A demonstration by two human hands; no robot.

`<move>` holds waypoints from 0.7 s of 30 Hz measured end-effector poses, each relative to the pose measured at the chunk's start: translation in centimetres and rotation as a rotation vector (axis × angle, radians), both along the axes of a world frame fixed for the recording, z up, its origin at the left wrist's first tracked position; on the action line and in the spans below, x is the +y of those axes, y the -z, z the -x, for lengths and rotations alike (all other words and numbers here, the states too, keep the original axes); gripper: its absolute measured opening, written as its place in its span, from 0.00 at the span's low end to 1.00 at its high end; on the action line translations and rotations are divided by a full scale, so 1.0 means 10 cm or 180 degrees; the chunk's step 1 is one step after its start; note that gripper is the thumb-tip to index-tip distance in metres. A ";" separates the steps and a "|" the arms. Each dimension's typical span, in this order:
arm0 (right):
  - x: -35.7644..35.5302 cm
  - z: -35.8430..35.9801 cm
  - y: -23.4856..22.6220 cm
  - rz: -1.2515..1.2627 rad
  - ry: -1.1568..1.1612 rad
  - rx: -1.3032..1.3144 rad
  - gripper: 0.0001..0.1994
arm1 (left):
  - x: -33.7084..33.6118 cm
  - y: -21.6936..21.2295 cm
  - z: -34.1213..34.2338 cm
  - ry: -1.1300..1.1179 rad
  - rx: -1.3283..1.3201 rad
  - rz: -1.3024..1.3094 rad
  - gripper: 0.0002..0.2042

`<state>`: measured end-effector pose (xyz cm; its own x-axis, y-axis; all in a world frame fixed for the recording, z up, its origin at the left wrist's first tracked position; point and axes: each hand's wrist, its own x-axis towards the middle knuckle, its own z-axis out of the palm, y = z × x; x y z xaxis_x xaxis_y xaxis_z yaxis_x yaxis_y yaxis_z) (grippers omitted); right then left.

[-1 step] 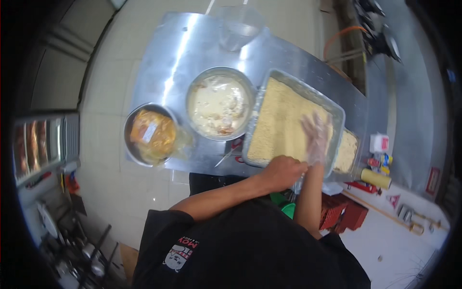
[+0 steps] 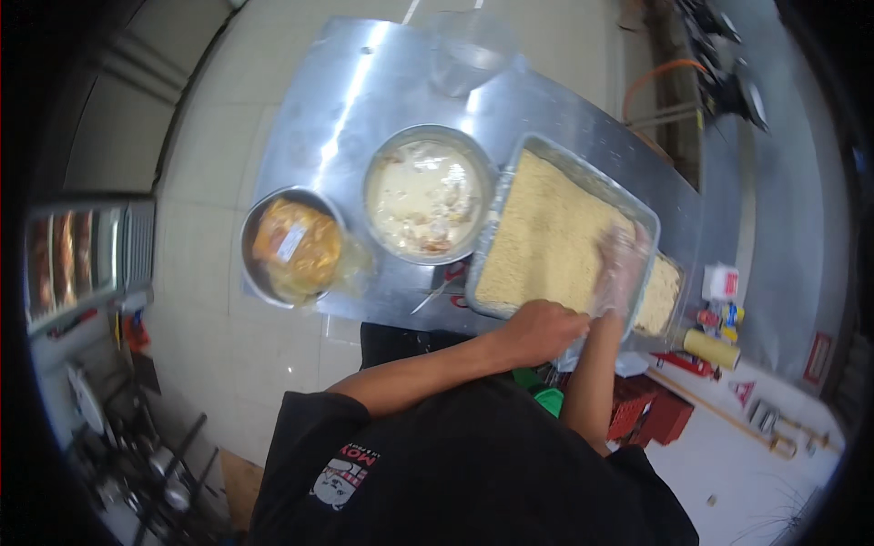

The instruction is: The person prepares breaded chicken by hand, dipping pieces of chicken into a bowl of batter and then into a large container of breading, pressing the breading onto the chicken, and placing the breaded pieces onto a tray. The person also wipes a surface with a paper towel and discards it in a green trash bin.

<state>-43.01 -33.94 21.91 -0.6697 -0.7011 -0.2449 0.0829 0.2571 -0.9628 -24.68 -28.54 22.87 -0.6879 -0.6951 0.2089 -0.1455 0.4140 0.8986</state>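
My right hand (image 2: pixel 618 264) wears a clear plastic glove (image 2: pixel 608 296) and hovers at the right side of a metal tray (image 2: pixel 596 171) full of yellowish breadcrumbs (image 2: pixel 546 227). Its fingers are somewhat bent and blurred, with nothing visible between them. With closed fingers, my left hand (image 2: pixel 544 333) pinches the cuff of that glove at the right wrist, by the tray's near edge. Left of the tray stands a round metal pan (image 2: pixel 370 196) of creamy white liquid with pieces of food in it.
A metal bowl (image 2: pixel 249 244) at the left holds a bag of orange food (image 2: pixel 296 244). A clear plastic container (image 2: pixel 464 68) stands at the table's far edge. Right of the tray are a second crumb-filled container (image 2: pixel 659 296) and a yellow roll (image 2: pixel 712 348). Red crates (image 2: pixel 660 414) sit below.
The fingers of my right hand, spread before, are now more bent and nearer the tray's right wall. My left hand keeps its pinch on the glove cuff. The view has shifted slightly.
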 end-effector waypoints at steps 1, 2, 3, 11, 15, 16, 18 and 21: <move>0.01 0.31 0.06 -0.0011 -0.0055 -0.0039 0.23 | 0.00 -0.05 0.00 0.0310 0.0161 0.0108 0.07; 0.05 0.72 0.18 0.0249 -0.0510 0.1487 0.25 | -0.05 -0.16 -0.09 0.0299 0.0141 0.0118 0.07; 0.10 0.80 0.32 0.0342 -0.0780 0.2229 0.26 | -0.07 -0.26 -0.28 0.0475 0.0277 -0.0318 0.09; -0.62 -0.62 -0.50 -0.0206 -0.2179 0.2401 0.14 | 0.55 0.26 -2.16 -0.0952 0.0632 -0.2872 0.12; -1.00 -1.41 0.16 -0.0060 -0.3393 0.3565 0.16 | 1.29 0.86 -2.57 -0.1947 0.0032 -0.3580 0.13; -1.06 -1.57 0.42 -0.0482 -0.3952 0.3637 0.16 | 1.47 1.00 -2.60 -0.2221 -0.0116 -0.3654 0.14; -1.17 -2.00 0.59 -0.0771 -0.4371 0.4019 0.11 | 1.83 1.25 -2.60 -0.2427 -0.0138 -0.3647 0.14; -1.33 -2.29 1.02 -0.0211 -0.3911 0.3751 0.10 | 2.36 1.59 -2.59 -0.2788 -0.0156 -0.3716 0.14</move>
